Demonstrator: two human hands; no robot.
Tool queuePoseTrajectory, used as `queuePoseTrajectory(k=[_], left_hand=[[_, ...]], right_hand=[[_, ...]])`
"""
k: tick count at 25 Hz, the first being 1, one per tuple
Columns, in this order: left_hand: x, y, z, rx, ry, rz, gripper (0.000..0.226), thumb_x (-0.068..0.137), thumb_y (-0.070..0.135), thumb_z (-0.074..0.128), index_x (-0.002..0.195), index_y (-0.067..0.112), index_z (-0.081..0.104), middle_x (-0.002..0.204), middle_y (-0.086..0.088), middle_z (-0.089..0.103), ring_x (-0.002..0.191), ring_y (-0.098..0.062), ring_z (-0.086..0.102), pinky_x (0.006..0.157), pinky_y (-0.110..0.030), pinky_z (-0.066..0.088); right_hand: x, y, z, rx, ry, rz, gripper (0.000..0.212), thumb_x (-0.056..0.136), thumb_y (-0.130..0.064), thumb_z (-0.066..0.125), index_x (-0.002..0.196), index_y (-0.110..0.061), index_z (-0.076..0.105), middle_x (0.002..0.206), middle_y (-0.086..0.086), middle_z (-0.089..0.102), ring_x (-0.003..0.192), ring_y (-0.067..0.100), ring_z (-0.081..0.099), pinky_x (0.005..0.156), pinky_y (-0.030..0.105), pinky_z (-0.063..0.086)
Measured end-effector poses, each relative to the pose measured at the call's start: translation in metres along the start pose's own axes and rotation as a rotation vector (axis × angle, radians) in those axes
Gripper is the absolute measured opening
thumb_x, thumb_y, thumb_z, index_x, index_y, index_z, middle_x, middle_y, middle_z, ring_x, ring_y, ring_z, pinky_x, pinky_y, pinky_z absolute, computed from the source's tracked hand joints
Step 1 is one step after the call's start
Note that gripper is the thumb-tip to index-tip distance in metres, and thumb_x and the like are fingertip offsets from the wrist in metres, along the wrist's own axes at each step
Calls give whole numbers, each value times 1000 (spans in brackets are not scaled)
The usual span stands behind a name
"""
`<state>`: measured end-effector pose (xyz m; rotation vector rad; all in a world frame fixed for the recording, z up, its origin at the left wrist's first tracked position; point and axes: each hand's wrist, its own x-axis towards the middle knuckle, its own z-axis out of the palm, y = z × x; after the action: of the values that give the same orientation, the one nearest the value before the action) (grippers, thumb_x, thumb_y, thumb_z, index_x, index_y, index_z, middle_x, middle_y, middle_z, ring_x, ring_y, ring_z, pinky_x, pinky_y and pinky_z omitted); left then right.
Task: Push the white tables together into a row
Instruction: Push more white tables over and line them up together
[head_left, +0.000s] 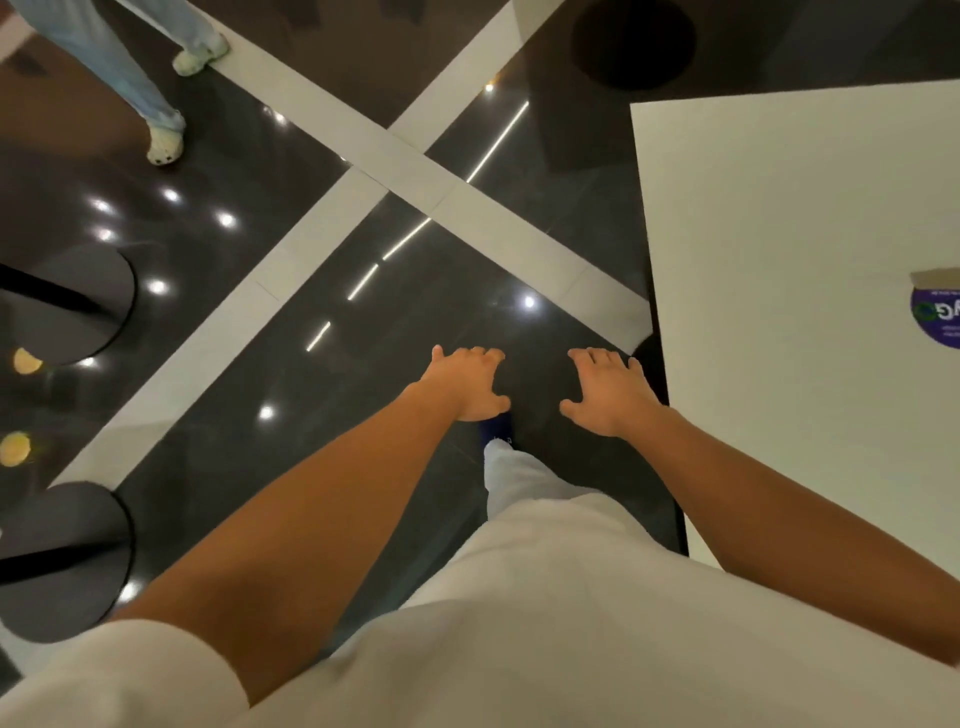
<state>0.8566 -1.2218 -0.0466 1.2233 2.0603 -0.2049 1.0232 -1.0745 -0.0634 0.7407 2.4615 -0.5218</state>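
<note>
Two bare hands reaching fwd over dark glossy floor (322, 441), left hand (467, 382) & right hand (610, 392) both spread open, gripping nothing, white bench (789, 270) sitting just right of right hand, round sticker (937, 314) lying near its right edge

You see a glossy dark floor (270, 364) crossed by white stripes (322, 234). Two round black stand bases (78, 306) sit at your left. Another person's legs (130, 78) stand beyond.

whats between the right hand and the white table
Head view: the right hand hovers just left of the white table; only dark floor shows between.
</note>
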Motion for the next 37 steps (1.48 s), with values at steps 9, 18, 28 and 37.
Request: queuePoseTrajectory(k=[9, 18, 28, 37], left_hand=[[87, -109, -126, -40, -115, -60, 66, 92, 45, 55, 150, 20, 35, 153, -6, 41, 137, -30, 40, 117, -55, 22], [209, -171, -254, -122, -83, -3, 63, 93, 43, 58, 148, 19, 39, 149, -7, 46, 131, -29, 48, 108, -47, 41], [426, -244, -468, -9, -87, 115, 61, 94, 38, 57, 148, 16, 39, 150, -9, 44, 130, -30, 46, 105, -40, 41], [611, -247, -655, 39, -29, 183, 57, 91, 42, 59, 141, 17, 47, 143, -10, 50, 123, -32, 53, 99, -44, 45]], right_hand=[[143, -56, -91, 18, -118, -38, 76, 91, -47, 58, 152, -17, 23, 148, 12, 43, 132, 32, 44, 109, 51, 36], [279, -57, -190, 26, -116, 11, 68, 91, -46, 55, 147, -17, 31, 144, 11, 47, 126, 32, 48, 104, 50, 39], [505, -44, -367, 119, -83, 153, 70, 91, -47, 55, 148, -16, 29, 145, 9, 45, 130, 30, 44, 107, 47, 35], [683, 12, -525, 205, 19, 211, 67, 91, -43, 57, 146, -14, 33, 142, 12, 46, 130, 33, 44, 108, 51, 35]])
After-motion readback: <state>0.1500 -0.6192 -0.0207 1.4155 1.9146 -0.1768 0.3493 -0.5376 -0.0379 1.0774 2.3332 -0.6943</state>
